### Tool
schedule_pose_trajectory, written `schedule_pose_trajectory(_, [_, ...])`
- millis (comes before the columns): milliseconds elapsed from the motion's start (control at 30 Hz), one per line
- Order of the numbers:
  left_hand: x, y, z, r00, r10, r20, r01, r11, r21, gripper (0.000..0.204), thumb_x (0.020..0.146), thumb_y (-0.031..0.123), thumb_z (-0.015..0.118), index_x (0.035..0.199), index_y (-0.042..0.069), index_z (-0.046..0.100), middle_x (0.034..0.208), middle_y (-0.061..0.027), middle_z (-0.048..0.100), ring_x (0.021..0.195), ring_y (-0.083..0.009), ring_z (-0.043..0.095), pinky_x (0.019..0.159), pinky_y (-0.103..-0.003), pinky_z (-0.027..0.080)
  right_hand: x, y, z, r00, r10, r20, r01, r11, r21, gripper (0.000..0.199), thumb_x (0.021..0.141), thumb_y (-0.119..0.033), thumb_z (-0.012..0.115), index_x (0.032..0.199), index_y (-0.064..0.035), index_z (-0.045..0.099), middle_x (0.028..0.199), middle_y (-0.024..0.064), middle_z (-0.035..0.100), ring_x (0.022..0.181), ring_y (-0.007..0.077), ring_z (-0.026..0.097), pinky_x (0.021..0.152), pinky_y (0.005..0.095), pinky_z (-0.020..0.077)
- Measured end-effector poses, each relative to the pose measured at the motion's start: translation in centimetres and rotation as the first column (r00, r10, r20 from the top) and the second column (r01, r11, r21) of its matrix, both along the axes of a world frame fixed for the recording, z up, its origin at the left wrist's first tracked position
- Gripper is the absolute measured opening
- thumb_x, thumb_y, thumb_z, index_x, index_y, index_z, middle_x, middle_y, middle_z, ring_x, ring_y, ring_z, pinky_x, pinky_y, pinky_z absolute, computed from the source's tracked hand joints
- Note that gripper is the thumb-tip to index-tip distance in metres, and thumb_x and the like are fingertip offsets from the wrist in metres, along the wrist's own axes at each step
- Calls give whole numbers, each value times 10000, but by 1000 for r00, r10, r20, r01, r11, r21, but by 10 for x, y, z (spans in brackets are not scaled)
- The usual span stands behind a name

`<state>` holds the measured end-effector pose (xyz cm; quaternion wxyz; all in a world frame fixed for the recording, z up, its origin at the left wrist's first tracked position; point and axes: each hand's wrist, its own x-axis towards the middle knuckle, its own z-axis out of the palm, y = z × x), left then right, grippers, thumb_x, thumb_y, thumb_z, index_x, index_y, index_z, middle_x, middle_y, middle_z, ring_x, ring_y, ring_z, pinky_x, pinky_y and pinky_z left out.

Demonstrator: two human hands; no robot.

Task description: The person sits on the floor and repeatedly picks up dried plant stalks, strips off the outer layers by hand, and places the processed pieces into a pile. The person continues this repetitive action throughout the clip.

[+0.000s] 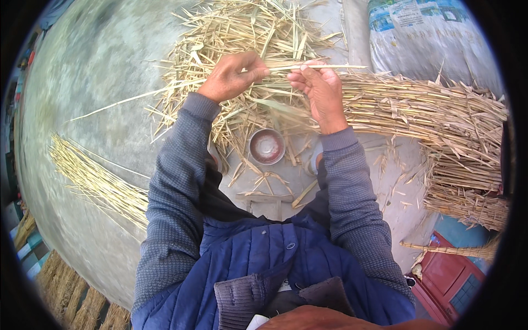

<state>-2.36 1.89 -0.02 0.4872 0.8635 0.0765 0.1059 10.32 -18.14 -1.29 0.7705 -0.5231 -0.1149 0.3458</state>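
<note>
My left hand (234,76) and my right hand (319,91) are raised close together over a loose heap of dry straw (242,33). Both pinch one thin pale stalk (308,67) that runs between them and sticks out to the right. My left thumb and fingers are closed on its left end, and my right fingers curl around its middle. A long bundle of unstripped stalks (429,107) lies to the right, reaching under my right hand. Grey knit sleeves cover both forearms.
A small round metal bowl (267,146) sits on the concrete floor (99,66) below my hands. A neat bundle of cleaned stalks (99,181) lies at left. A white printed sack (434,38) stands at upper right, more straw bundles (467,203) at right, a red box (454,275) at lower right.
</note>
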Motion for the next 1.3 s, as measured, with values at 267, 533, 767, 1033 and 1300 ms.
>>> schedule_pose_trajectory(267, [-18, -3, 24, 990, -129, -59, 132, 990, 51, 268, 894, 282, 738, 909, 18, 693, 760, -92, 700, 716, -193, 675, 669, -350, 527, 7, 4, -10, 999, 35, 14, -33, 992, -121, 99, 935, -54, 598, 1027, -27, 574, 821, 82, 655, 681, 125, 635, 623, 238, 524])
schedule_pose_trajectory(533, [-74, -8, 32, 996, -70, -60, 85, 944, 320, 205, 845, 260, 726, 846, 64, 664, 753, -118, 676, 759, -316, 670, 671, -438, 502, 43, 7, -32, 981, 54, 187, -10, 973, -230, 110, 934, -81, 603, 1034, -35, 595, 797, 38, 634, 632, 74, 549, 567, 213, 436])
schedule_pose_trajectory(767, [-211, -5, 53, 958, 165, -236, 17, 785, 619, 212, 841, 283, 710, 824, 94, 617, 722, -106, 625, 776, -340, 616, 670, -461, 476, 87, 9, -79, 990, -105, 98, 131, 937, -323, 160, 963, -185, 616, 1051, -53, 594, 720, -2, 567, 550, 54, 474, 470, 197, 378])
schedule_pose_trajectory(1033, [-490, -38, -16, 795, 489, -359, -180, 755, 631, 198, 778, 244, 754, 808, 85, 638, 762, -126, 657, 825, -332, 645, 701, -451, 509, 87, -22, -67, 994, 71, 78, -36, 924, -380, 350, 955, -342, 688, 988, -9, 586, 832, 55, 661, 661, 102, 634, 554, 209, 554])
schedule_pose_trajectory(1300, [-748, -54, -96, -98, 536, -838, 37, 844, 535, 696, 581, 383, 923, 1161, 109, 653, 1199, -147, 691, 1185, -302, 617, 1117, -448, 381, 69, -62, -35, 986, 23, 163, 39, 930, -367, 575, 931, -162, 674, 1322, 155, 395, 933, 166, 672, 688, 163, 670, 584, 276, 572])
